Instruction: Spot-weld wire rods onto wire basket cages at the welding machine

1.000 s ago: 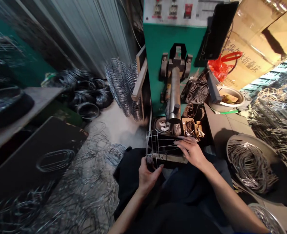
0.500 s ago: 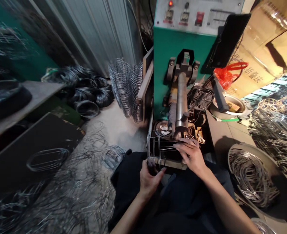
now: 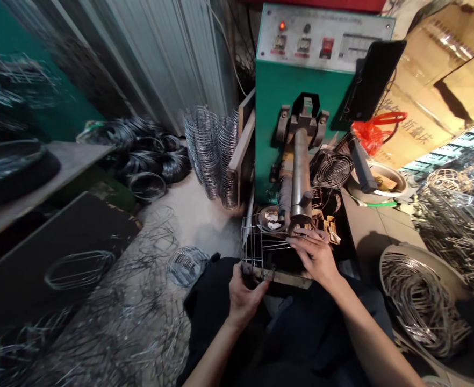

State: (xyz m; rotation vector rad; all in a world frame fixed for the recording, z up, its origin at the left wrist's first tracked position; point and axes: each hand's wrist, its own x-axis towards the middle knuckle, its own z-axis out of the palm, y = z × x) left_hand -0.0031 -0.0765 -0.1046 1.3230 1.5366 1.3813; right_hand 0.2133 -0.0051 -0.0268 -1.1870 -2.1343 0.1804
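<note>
A small wire rack [image 3: 253, 242] of thin metal rods is in front of the green machine [image 3: 269, 88]. My left hand [image 3: 245, 295] grips its near lower end, with thumb and fingers closed around the wires. At the rack's right end, my right hand [image 3: 313, 250] is closed on the wires, its fingertips partly hidden. That end sits right under the tip of the machine's thick metal cylinder [image 3: 300, 172]. Whether the wires touch the cylinder, I cannot tell. A round dish [image 3: 272, 219] with white bits lies just behind the rack.
A basin of bent wire pieces [image 3: 418, 301] stands at the right, beside heaps of wire [image 3: 454, 226]. Stacked wire rings [image 3: 208, 156] stand left of the machine. Loose wires litter the floor, and a round wire grid [image 3: 186, 266] lies by my leg. A hammer [image 3: 361, 164] rests near a bowl.
The view has tilted up slightly, so the scene sits lower. Both hands keep hold of the wire rack, which has shifted very little against the cylinder.
</note>
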